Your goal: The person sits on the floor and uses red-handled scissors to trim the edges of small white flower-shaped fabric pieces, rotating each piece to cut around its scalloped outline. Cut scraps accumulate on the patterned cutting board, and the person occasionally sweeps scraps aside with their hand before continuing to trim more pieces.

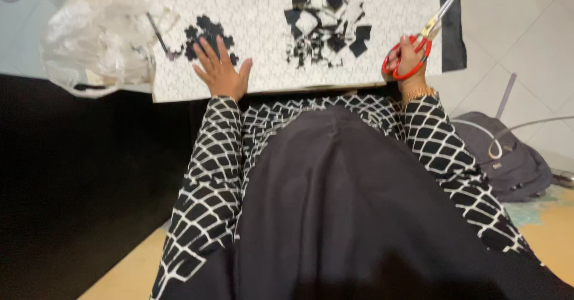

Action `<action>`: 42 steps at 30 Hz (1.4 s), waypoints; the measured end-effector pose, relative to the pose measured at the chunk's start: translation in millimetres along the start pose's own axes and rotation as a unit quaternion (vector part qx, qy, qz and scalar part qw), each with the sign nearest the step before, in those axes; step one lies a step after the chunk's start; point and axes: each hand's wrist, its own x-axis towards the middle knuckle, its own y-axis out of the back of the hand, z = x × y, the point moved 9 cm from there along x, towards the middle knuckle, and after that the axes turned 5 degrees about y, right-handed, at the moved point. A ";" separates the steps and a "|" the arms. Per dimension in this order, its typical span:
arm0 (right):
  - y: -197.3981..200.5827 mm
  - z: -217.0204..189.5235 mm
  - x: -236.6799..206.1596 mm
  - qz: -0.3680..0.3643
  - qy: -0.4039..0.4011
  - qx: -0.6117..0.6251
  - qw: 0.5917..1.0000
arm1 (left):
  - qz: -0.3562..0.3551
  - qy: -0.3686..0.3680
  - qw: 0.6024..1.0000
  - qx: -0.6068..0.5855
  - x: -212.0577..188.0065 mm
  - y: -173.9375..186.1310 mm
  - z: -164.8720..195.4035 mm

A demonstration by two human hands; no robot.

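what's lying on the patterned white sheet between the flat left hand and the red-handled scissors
In the head view, a pile of cut black and white paper squares lies between the left hand and the red-handled scissors held by the right hand.

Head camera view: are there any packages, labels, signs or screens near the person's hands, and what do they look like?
Clear plastic bag: the only package, crumpled, translucent white, at the upper left beside the patterned white sheet, left of the left hand.
Labels, signs, screens: none visible.
The right hand holds red-handled scissors, which carry no visible label.
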 end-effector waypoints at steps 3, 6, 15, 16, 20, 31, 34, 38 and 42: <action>2.9 7.8 0.4 0.022 -0.023 0.018 0.999 | 0.017 -0.004 1.000 -0.005 -4.6 -2.8 -3.9; 9.0 8.6 2.9 0.045 -0.039 -0.051 0.997 | 0.041 -0.007 0.999 -0.033 -4.0 -3.1 -3.4; 33.4 -63.1 18.4 0.103 0.234 -0.497 0.829 | 0.037 0.028 0.998 -0.035 -1.5 -7.4 -12.8; 39.4 -65.7 22.4 0.113 0.238 -0.518 0.814 | 0.026 0.042 0.998 -0.033 -0.2 -10.6 -14.6; 57.6 -64.0 34.7 0.106 0.268 -0.545 0.787 | 0.031 0.033 0.997 -0.070 3.2 -19.5 -1.1; 96.8 -24.6 68.3 0.069 0.102 -0.512 0.850 | 0.131 -0.229 0.965 -0.015 -1.4 -23.1 98.9; 87.2 -34.7 63.8 0.061 0.195 -0.542 0.815 | 0.062 -0.206 0.976 -0.015 2.9 -38.3 95.8; 98.3 -22.1 57.7 0.076 0.145 -0.520 0.838 | -0.006 -0.182 0.983 -0.012 4.1 -55.8 86.0; 102.7 -17.7 44.4 0.067 0.146 -0.529 0.833 | -0.025 -0.180 0.983 -0.014 1.1 -64.7 78.1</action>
